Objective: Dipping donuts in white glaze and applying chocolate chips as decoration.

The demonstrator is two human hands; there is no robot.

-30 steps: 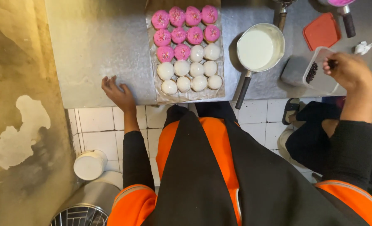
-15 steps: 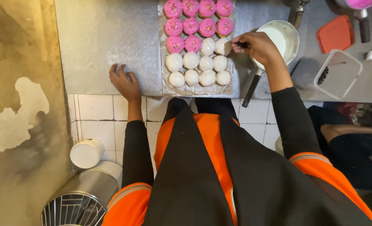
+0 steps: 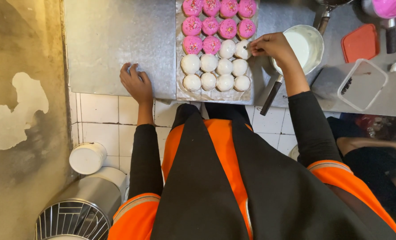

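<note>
A foil-lined tray (image 3: 180,49) on the steel counter (image 3: 118,40) holds rows of round cakes: pink-iced ones with sprinkles (image 3: 211,24) at the far end, plain white-iced ones (image 3: 216,73) nearer me. My right hand (image 3: 272,46) has its fingertips pinched together at the white cake (image 3: 241,50) on the right of the third row, which shows small dark specks on top. My left hand (image 3: 135,82) rests palm down on the counter's near edge, left of the tray, holding nothing.
Right of the tray stands a saucepan of white icing (image 3: 302,44). Further right are an orange lid (image 3: 360,42), a clear tub with dark bits (image 3: 362,84) and a pan of pink icing (image 3: 391,6). A white tub (image 3: 87,158) and metal bin (image 3: 80,209) stand on the floor. Another person (image 3: 376,149) is at lower right.
My right hand came from the clear tub on the right across to the tray and now pinches over a white cake. My left hand stayed on the counter edge.
</note>
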